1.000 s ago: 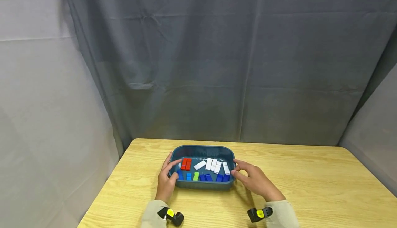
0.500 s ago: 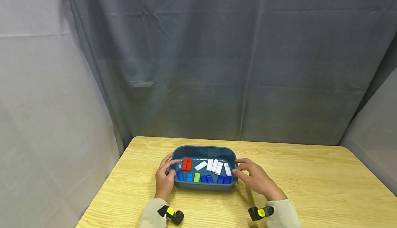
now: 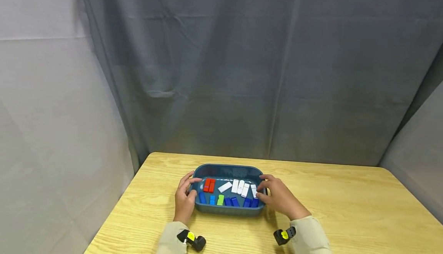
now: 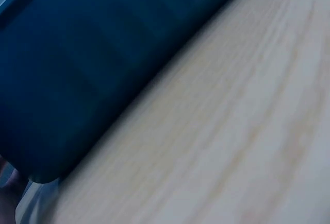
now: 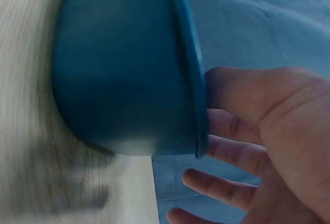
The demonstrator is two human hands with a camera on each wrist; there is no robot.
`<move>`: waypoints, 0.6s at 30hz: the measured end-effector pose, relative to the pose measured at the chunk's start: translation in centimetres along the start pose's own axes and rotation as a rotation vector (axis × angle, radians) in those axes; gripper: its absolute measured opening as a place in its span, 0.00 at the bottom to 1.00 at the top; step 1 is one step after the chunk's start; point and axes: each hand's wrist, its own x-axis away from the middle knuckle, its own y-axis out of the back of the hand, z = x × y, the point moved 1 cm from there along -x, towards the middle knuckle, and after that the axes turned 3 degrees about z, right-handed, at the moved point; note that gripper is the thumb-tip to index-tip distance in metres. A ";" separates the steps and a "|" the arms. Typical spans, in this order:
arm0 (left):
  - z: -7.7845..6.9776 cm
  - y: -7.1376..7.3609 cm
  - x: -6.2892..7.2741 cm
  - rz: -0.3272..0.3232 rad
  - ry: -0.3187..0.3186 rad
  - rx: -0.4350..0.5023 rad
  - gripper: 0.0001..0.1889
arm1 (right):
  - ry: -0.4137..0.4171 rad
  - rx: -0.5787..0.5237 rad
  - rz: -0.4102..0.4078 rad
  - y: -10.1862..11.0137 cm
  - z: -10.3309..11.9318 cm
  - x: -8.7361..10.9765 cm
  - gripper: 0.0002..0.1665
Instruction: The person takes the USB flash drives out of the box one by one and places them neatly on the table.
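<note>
Touching opposite ends of the bin [image 3: 228, 210]: left hand [image 3: 185, 201]; right hand [image 3: 278, 195].

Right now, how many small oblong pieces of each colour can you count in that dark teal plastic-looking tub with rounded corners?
Small red oblong pieces: 2
Small white oblong pieces: 5
Small bright green oblong piece: 1
Small blue oblong pieces, light and dark shades together: 6
Total in the dark teal plastic-looking tub: 14
</note>
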 end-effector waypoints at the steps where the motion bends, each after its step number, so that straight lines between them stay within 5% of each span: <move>1: 0.4 -0.1 -0.1 0.005 0.007 0.013 0.21 | 0.002 0.010 0.015 -0.1 -0.1 -0.3 0.07; 8: 3.8 -1.3 -0.5 0.064 0.063 0.062 0.24 | 0.003 0.125 0.137 -0.5 -0.8 -2.2 0.14; 18: 3.9 -2.7 -0.6 0.071 0.068 0.101 0.23 | -0.023 0.252 0.227 -0.4 -1.5 -3.6 0.19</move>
